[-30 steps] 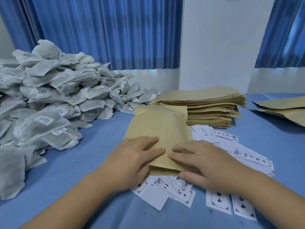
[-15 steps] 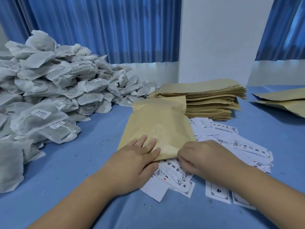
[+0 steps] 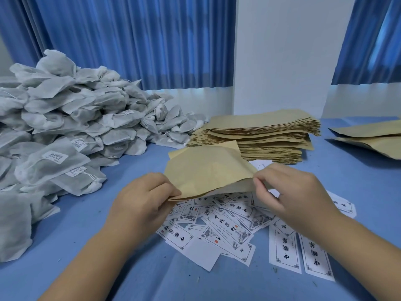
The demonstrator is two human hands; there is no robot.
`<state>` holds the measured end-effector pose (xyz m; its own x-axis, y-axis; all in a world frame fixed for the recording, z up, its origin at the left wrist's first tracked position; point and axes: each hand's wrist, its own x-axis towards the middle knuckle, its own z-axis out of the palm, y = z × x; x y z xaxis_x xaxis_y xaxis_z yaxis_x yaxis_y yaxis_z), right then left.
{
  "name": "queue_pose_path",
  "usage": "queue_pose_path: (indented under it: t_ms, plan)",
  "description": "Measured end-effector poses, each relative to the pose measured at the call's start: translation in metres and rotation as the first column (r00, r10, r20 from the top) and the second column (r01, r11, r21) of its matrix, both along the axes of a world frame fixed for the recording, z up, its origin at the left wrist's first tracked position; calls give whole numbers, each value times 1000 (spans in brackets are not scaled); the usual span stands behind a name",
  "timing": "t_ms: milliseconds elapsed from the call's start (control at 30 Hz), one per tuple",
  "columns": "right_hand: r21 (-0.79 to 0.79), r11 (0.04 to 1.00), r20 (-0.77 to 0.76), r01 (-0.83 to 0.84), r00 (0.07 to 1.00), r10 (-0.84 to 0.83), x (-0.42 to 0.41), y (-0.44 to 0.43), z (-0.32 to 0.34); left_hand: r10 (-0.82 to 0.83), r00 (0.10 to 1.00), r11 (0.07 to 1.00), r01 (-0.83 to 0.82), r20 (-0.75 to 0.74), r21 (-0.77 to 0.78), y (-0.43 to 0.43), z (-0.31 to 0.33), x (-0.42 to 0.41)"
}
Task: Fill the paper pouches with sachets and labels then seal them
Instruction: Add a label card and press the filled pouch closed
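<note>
At the blue desk [image 3: 97,246], I hold one brown paper pouch [image 3: 208,170] between my two hands, just above a scatter of printed labels [image 3: 225,227]. My left grip [image 3: 143,198] is clamped on the pouch's near left corner, thumb on top and fingers curled beneath the paper. My right grip [image 3: 288,192] pinches the pouch's right edge between thumb and fingertips, with the upper layer lifted. Between the two grips the near edge of the pouch is raised off the desk and its mouth gapes slightly, showing a pale inner face under the brown top sheet. The far end of the pouch slopes away from both grips toward a tall stack of flat pouches [image 3: 267,135] lying just beyond my right grip.

The labels, white slips with black borders and characters, lie overlapping directly under and nearer to me than both grips. Two of them sit side by side below my right wrist. A large heap of grey-white sachets [image 3: 65,127], several with small tags and strings, rises well out to the side of my left grip and runs back toward the stack. A few more brown pouches [image 3: 373,140] lie far out past my right grip at the desk's edge. Blue curtains [image 3: 130,40] and a white wall panel [image 3: 282,51] stand behind everything.
</note>
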<state>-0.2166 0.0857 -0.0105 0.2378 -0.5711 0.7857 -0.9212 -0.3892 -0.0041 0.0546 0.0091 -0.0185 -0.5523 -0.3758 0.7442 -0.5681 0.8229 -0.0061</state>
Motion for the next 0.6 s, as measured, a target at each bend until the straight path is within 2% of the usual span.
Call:
queue_pose_path:
  t_ms: [200, 367, 600]
  plan:
    - [36, 999, -206, -12, 978, 19, -13, 5, 9, -17, 992, 988, 36, -124, 152, -1, -1, 4]
    - [-28, 999, -237, -16, 971, 9, -9, 1, 2, 3, 993, 992, 12, -120, 124, -1, -1, 5]
    - [16, 999, -165, 50, 985, -47, -10, -2, 0, -40, 993, 995, 50, -107, 88, -4, -1, 11]
